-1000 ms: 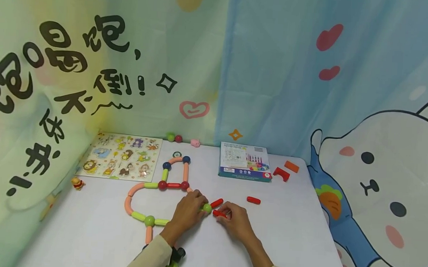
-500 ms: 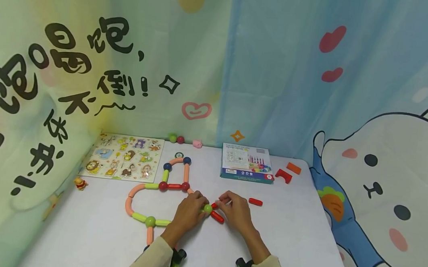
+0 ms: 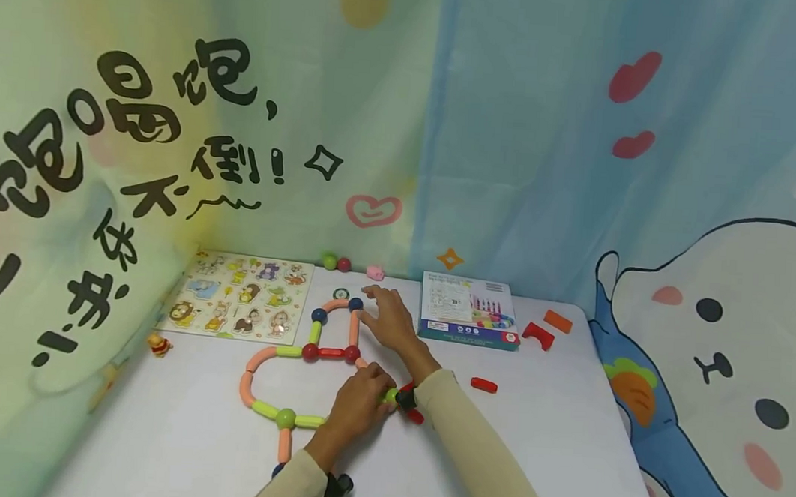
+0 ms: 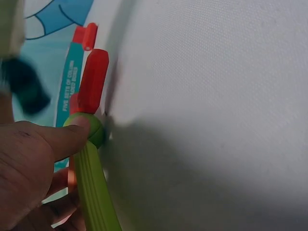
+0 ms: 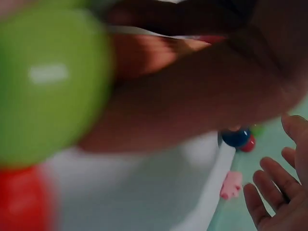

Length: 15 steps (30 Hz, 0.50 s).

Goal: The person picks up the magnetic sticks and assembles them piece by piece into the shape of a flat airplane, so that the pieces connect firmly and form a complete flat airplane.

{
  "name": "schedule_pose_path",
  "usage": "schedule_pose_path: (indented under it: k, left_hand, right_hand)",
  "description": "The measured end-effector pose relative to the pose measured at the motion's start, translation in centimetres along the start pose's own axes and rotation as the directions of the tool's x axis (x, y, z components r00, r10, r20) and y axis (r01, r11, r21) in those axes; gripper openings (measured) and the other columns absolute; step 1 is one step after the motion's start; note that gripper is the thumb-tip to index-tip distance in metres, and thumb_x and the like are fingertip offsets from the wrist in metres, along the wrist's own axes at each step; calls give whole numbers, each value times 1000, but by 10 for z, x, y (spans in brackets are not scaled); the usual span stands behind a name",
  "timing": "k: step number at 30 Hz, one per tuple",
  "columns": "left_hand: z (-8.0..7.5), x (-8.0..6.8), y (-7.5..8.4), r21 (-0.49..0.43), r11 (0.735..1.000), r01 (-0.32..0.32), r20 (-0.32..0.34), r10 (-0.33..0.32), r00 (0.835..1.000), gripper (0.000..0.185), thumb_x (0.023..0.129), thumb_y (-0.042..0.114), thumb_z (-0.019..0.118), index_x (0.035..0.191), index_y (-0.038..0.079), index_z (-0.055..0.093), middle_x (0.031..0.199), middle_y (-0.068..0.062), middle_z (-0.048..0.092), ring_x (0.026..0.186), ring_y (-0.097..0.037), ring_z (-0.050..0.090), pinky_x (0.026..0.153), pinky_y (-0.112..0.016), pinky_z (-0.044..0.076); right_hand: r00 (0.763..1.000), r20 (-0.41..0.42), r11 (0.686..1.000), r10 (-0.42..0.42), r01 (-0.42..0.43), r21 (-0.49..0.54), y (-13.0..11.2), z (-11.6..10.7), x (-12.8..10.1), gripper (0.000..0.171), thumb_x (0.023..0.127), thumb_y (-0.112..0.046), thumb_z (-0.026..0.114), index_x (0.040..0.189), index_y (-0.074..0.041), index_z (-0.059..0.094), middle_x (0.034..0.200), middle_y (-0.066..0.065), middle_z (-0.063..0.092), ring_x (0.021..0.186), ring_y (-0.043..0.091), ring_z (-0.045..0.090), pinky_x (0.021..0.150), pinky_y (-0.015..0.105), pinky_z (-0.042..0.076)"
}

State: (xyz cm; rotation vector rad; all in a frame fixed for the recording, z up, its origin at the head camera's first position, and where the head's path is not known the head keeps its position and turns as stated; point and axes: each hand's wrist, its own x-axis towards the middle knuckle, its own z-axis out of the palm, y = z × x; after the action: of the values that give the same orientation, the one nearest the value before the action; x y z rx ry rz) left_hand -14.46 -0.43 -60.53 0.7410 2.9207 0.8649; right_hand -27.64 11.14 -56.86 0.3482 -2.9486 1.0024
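Note:
My left hand [image 3: 358, 402] pinches a green ball [image 4: 98, 132] in the left wrist view, thumb on top and fingers behind. A green rod [image 4: 98, 192] runs from that ball toward the viewer, and a red rod [image 4: 94, 82] sticks out on the far side. In the head view it is part of a chain of coloured rods and balls lying on the table. My right hand [image 3: 394, 325] reaches over the table with fingers spread, holding nothing, its fingertips near the blue ball [image 3: 355, 304] at the arch's corner. The right forearm partly covers the red rods.
A puzzle board [image 3: 233, 292] lies back left and a toy box [image 3: 469, 316] back right. Beyond the arch stand a green ball [image 3: 330, 261], a red ball [image 3: 344, 264] and a pink toy [image 3: 375, 272]. A loose red rod [image 3: 484, 385] lies at right, below a red block [image 3: 539, 335].
My right hand has left the red rods at the green ball and moved forward and left toward the back of the table. Both red rods now angle out from the ball. My left hand stays there.

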Motion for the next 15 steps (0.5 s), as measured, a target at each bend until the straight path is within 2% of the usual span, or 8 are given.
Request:
schedule_pose_path:
  k: [4, 7, 11, 15]
  left_hand:
    - [2, -1, 0, 12, 1000, 18, 12, -18, 1000, 47, 86, 29, 90, 123, 6, 73, 119, -6, 66, 104, -21, 66, 95, -39, 59]
    - [1, -1, -2, -4, 997, 71, 12, -71, 997, 55, 85, 31, 91, 126, 3, 69, 123, -9, 66, 107, -23, 67, 98, -41, 59]
    - [-1, 0, -5, -60, 990, 131, -4, -131, 991, 55, 83, 28, 93, 125, 4, 68, 125, -10, 68, 111, -26, 68, 101, -45, 58]
    - [-2, 1, -6, -87, 990, 114, -11, -115, 993, 43, 83, 25, 93, 118, 9, 74, 120, -7, 70, 109, -25, 69, 100, -45, 58]
  right_hand:
    - [998, 64, 998, -26, 29, -52, -5, 14, 26, 62, 105, -35, 68, 160, -18, 45, 160, 5, 54, 147, 27, 47, 120, 49, 42]
    - [993, 112, 995, -42, 52, -89, -9, 21, 41, 70, 106, -38, 66, 165, -16, 36, 167, 6, 46, 155, 28, 39, 126, 50, 36]
    - [986, 155, 983, -53, 79, -167, -15, 23, 57, 75, 106, -38, 65, 168, -13, 30, 168, 6, 45, 153, 30, 40, 125, 50, 37]
    - [983, 180, 966, -41, 84, -244, -19, 19, 71, 75, 106, -37, 65, 167, -13, 30, 168, 5, 44, 149, 31, 43, 123, 49, 38]
